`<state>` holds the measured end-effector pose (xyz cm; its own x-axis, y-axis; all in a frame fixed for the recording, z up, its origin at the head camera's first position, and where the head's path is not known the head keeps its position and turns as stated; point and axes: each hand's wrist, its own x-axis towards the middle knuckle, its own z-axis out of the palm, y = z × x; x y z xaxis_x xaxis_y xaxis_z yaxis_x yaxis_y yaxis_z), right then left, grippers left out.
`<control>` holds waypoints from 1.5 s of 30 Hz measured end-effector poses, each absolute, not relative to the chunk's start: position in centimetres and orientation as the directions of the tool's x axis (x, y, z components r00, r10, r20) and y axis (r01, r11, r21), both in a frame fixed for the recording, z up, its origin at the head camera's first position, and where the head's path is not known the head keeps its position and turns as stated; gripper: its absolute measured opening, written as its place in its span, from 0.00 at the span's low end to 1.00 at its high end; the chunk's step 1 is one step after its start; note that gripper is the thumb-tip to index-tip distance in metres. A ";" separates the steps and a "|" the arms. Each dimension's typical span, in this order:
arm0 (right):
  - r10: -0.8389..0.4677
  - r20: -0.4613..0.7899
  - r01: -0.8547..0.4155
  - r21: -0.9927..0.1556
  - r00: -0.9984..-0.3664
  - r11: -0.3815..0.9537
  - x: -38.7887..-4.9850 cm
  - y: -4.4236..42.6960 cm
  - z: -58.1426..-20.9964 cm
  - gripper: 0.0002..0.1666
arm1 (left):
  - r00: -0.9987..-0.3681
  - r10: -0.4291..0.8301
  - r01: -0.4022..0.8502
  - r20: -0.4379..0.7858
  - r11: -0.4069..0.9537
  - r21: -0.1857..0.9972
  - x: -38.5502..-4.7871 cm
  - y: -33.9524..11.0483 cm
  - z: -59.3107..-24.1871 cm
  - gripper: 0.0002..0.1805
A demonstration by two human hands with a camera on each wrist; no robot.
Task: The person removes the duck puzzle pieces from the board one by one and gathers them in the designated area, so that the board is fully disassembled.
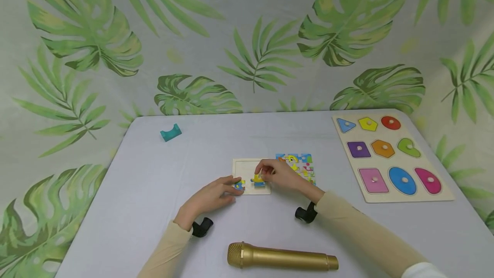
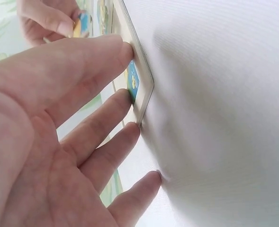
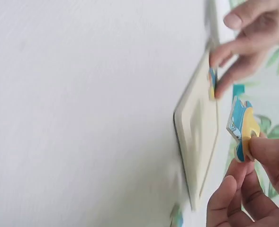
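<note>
A pale wooden puzzle tray (image 1: 244, 167) lies mid-table. In its near-left corner sits a blue jigsaw piece (image 2: 133, 84), partly covered by fingers. My left hand (image 1: 216, 194) rests its fairly straight fingertips on that piece and on the tray's edge; the thumb stands apart in the right wrist view. Above the tray's right part, my right hand (image 1: 278, 173) pinches a yellow-and-blue jigsaw piece (image 3: 243, 124) between thumb and fingers. The held piece is tilted and clear of the tray. Beyond the right hand lie several colourful jigsaw pieces (image 1: 306, 158), partly hidden by it.
A gold microphone (image 1: 285, 258) lies near the front of the table. On the right is a board of knobbed shapes (image 1: 391, 168). A teal curved block (image 1: 171, 132) sits at the back left. A leaf-patterned cloth (image 1: 262, 46) hangs behind.
</note>
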<state>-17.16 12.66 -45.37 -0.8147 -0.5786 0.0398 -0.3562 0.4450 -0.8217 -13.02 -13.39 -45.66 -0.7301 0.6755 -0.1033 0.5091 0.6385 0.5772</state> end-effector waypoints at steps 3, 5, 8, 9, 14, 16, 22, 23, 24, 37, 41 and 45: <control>-0.542 0.023 -0.324 -0.823 -0.840 0.467 -17.4 14.4 -45.3 0.10 | -0.727 0.679 0.512 -0.103 0.637 0.576 -13.1 -13.4 -45.8 0.15; -0.524 0.003 -0.299 -0.823 -0.852 0.482 -17.5 15.6 -45.3 0.09 | -0.724 0.682 0.516 -0.101 0.633 0.577 -13.1 -13.4 -45.8 0.15; -0.506 -0.023 -0.273 -0.821 -0.862 0.502 -17.4 17.4 -45.4 0.08 | -0.719 0.688 0.521 -0.099 0.628 0.578 -13.1 -13.5 -45.9 0.15; -0.501 -0.033 -0.263 -0.820 -0.865 0.508 -17.4 17.9 -45.5 0.08 | -0.718 0.689 0.522 -0.098 0.626 0.579 -13.1 -13.5 -45.9 0.15; -0.479 -0.071 -0.234 -0.804 -0.875 0.547 -17.2 19.9 -45.9 0.08 | -0.714 0.694 0.525 -0.094 0.620 0.583 -13.1 -13.5 -46.0 0.15; -0.473 -0.081 -0.228 -0.797 -0.877 0.560 -17.1 20.4 -46.0 0.07 | -0.715 0.693 0.524 -0.094 0.619 0.585 -13.1 -13.5 -46.0 0.15; -0.474 -0.108 -0.208 -0.799 -0.874 0.564 -16.9 21.1 -46.4 0.07 | -0.718 0.690 0.520 -0.091 0.618 0.590 -13.1 -13.5 -46.1 0.15; -0.474 -0.112 -0.206 -0.798 -0.874 0.567 -16.8 21.1 -46.4 0.07 | -0.717 0.691 0.521 -0.090 0.617 0.590 -13.1 -13.5 -46.1 0.15; -0.473 -0.114 -0.205 -0.796 -0.873 0.570 -16.8 21.1 -46.4 0.08 | -0.717 0.691 0.521 -0.089 0.616 0.591 -13.1 -13.6 -46.1 0.15; -0.499 -0.039 -0.341 -0.684 -0.866 0.645 -16.2 20.9 -46.5 0.09 | -0.718 0.691 0.520 -0.088 0.616 0.592 -13.0 -13.4 -45.9 0.15; -0.509 -0.035 -0.379 -0.625 -0.860 0.682 -15.9 20.8 -46.5 0.12 | -0.718 0.690 0.518 -0.092 0.619 0.591 -13.0 -13.4 -45.9 0.15; -0.513 -0.023 -0.398 -0.602 -0.858 0.693 -15.7 20.5 -46.3 0.12 | -0.718 0.691 0.528 -0.083 0.619 0.581 -13.0 -13.4 -45.8 0.15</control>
<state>-15.68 20.51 -46.33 -0.8581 -0.5129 -0.0232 -0.3978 0.6927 -0.6016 -12.98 -13.39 -45.81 -0.7182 0.6908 -0.0834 0.5280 0.6191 0.5814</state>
